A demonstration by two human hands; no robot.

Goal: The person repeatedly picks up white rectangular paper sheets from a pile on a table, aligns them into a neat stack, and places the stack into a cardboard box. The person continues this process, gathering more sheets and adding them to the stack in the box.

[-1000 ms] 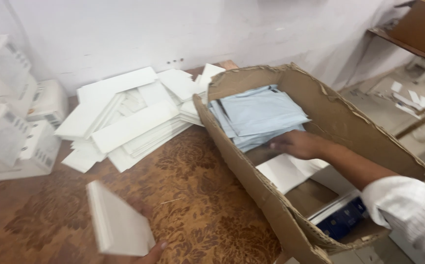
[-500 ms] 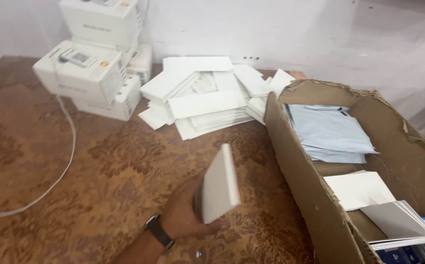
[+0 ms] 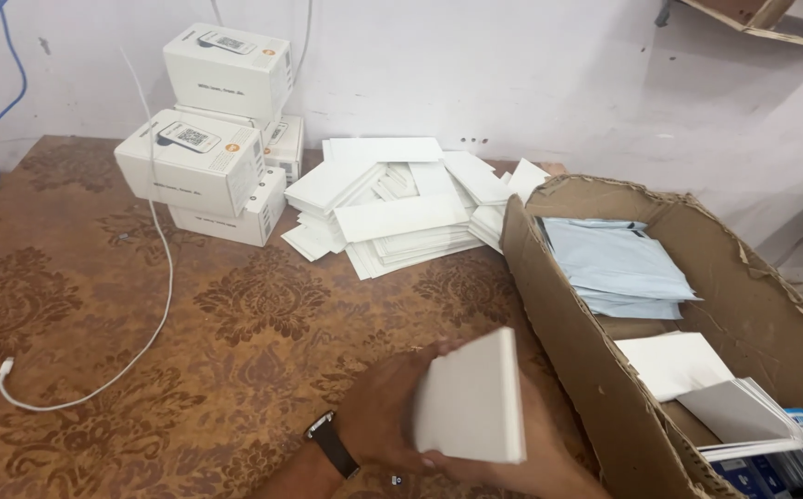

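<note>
Four white printed boxes (image 3: 202,152), 1 cardboard carton (image 3: 595,370), 1 white cable (image 3: 142,342) (flat white pcs uncountable).

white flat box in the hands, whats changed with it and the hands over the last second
A second ago the right hand reached into the cardboard carton while the left held the white flat box low at the table edge. The right hand has left the carton; now the left hand grips the box with another hand, likely the right, under it. The view swung left. The pile of flat white boxes and stacked boxes stayed put.
</note>
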